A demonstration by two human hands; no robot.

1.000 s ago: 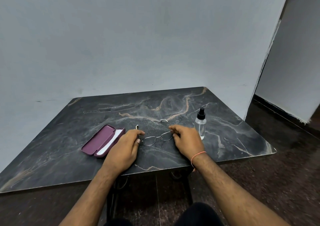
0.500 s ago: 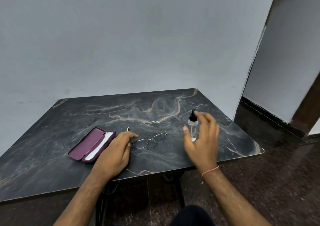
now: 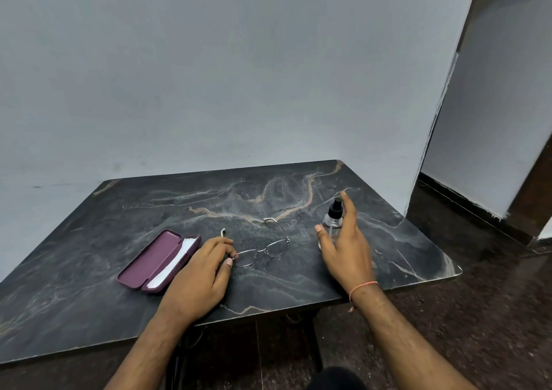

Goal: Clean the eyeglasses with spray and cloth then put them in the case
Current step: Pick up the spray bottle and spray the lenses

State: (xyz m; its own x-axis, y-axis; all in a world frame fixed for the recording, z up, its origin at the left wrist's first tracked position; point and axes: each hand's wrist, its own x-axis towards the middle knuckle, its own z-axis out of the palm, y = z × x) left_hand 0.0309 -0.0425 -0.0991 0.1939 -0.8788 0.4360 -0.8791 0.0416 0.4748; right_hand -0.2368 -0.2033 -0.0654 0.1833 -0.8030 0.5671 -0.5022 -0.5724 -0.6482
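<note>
Fingers [image 3: 348,210] spread around spray bottle [image 3: 332,220]

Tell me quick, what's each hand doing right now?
Left hand: pinching the glasses at the frame's end, on the table.
Right hand: open, fingers spread around the spray bottle, not gripping it yet.

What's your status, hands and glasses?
Left hand pinching eyeglasses on table. Right hand open at spray bottle, not gripping. Nothing in the way.
</note>
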